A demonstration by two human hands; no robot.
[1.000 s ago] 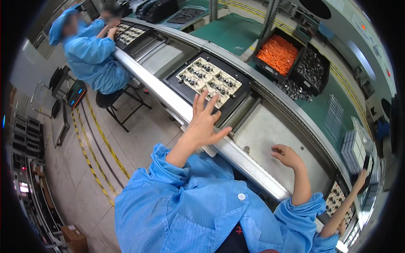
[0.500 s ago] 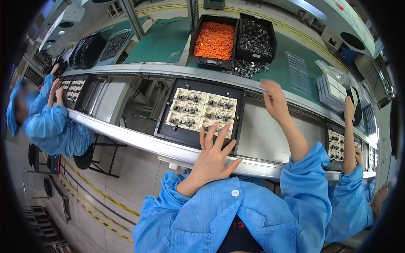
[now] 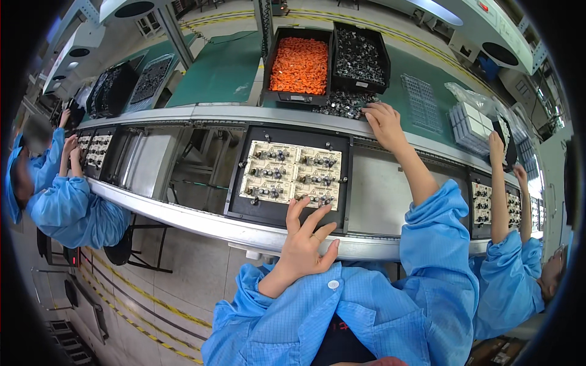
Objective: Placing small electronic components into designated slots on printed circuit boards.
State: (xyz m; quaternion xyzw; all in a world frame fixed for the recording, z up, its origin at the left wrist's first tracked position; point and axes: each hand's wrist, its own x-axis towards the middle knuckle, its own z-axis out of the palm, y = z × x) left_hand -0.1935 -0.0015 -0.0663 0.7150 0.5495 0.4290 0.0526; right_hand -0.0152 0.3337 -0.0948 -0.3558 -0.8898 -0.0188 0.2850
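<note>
A panel of cream circuit boards (image 3: 287, 174), fitted with small dark parts, lies in a black frame (image 3: 239, 204) on the metal rail in front of me. My left hand (image 3: 307, 241) is open, its fingers spread, the fingertips at the panel's lower right boards. Farther off to the right, my right hand (image 3: 386, 127) reaches over the rail to a loose pile of small black and silvery parts (image 3: 345, 105). Its fingers are bent together at the pile's right edge; anything between them is too small to make out.
Behind the pile stand a black bin of orange parts (image 3: 299, 64) and a black bin of dark parts (image 3: 360, 58). Clear trays (image 3: 421, 100) and stacked white blocks (image 3: 471, 125) are to the right. Co-workers in blue work at left (image 3: 76, 195) and right (image 3: 506, 287).
My right hand has moved left and slightly away from me, onto the edge of the parts pile. My left hand has drawn back a little toward me. The right co-worker's hands have shifted.
</note>
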